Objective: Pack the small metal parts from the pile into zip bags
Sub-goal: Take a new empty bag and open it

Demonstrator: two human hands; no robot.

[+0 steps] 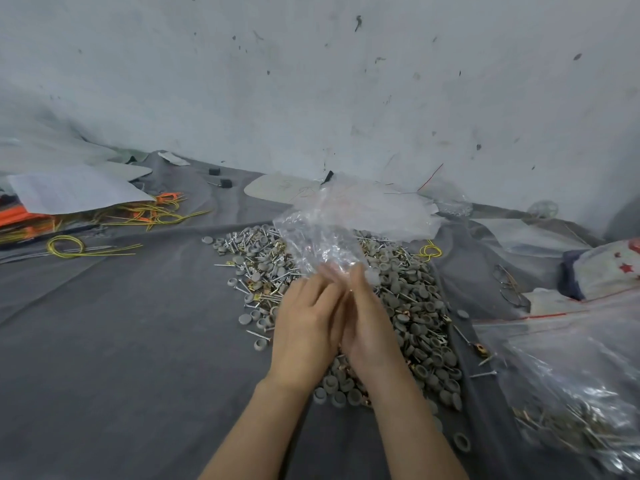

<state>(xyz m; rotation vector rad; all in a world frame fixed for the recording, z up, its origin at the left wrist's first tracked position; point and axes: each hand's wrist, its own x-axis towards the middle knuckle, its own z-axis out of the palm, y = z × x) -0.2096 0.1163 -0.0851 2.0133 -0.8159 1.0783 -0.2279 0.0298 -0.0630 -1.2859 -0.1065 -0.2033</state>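
Holding a clear bag (325, 237) up over the pile (415, 306) by its lower edge, left hand (304, 323) and right hand (367, 327) touching, curled fingertips pinching plastic but blurring, contents hard to make out, filled bag (571, 393) lying right, cut off by the edge.

Makeshift hand-packing workshop is indicated. A grey cloth (104, 341) is spread as the work surface against a stained, marked wall (311, 81). Loose hardware is heaped in a pile (408, 306) directly on the cloth. A filled clear bag (571, 393) is noted at right, with yellow wire (156, 216) and a printed sheet (69, 192) at left.
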